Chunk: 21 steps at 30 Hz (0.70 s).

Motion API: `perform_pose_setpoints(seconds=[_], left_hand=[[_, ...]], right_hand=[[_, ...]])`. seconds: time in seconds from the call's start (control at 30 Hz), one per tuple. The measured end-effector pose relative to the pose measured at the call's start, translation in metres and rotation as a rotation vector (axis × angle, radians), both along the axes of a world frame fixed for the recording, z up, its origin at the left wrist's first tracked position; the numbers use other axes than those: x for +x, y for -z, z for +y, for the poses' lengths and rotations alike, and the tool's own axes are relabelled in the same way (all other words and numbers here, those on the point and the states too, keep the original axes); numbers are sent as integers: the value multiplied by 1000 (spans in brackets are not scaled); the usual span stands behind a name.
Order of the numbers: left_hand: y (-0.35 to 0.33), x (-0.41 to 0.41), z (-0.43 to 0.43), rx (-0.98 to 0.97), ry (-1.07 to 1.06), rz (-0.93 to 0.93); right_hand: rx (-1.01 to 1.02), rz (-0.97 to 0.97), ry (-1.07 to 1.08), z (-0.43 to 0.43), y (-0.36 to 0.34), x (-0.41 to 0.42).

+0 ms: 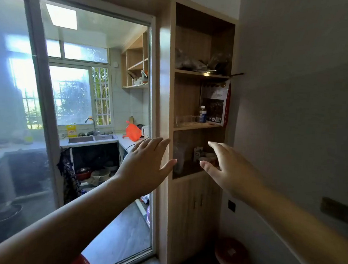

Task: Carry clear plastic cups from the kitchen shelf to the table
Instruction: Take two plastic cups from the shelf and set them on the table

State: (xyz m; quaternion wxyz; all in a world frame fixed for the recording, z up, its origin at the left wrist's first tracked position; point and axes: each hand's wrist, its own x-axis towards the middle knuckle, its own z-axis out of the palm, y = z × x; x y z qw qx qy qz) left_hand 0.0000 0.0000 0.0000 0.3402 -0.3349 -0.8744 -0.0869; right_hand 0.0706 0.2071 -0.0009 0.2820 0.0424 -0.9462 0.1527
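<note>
Several clear plastic cups (185,120) stand in a row on the middle board of a tall wooden shelf unit (194,127). My left hand (146,163) is stretched out flat, fingers apart, in front of the unit's left post, below the cups. My right hand (226,166) reaches toward the lower open compartment, fingers apart and empty. Both hands are below the cup shelf and touch nothing. No table is in view.
Beside the cups stand a small bottle (202,114) and a dark snack bag (215,102). Pans lie on the shelf above. To the left, a glass sliding door (47,106) opens onto a kitchen with a sink (90,139). A red stool (231,255) stands at the unit's foot.
</note>
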Motion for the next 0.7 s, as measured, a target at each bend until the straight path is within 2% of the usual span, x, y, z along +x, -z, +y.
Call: perform_pose_setpoints(seconds=[0.17,0.37,0.53,0.7], left_hand=[[14,-78,12,28,11,49],[9,-209,32,77,56,44],[24,-304,54,100,69,-26],[38,-363,91,141,119,-123]], right_hand=[[-3,9,16,7,12,-74],[31,22,69,28,5,-204],[37,-16,88,38,6,-299],[54,-53,117,61,19,-345]])
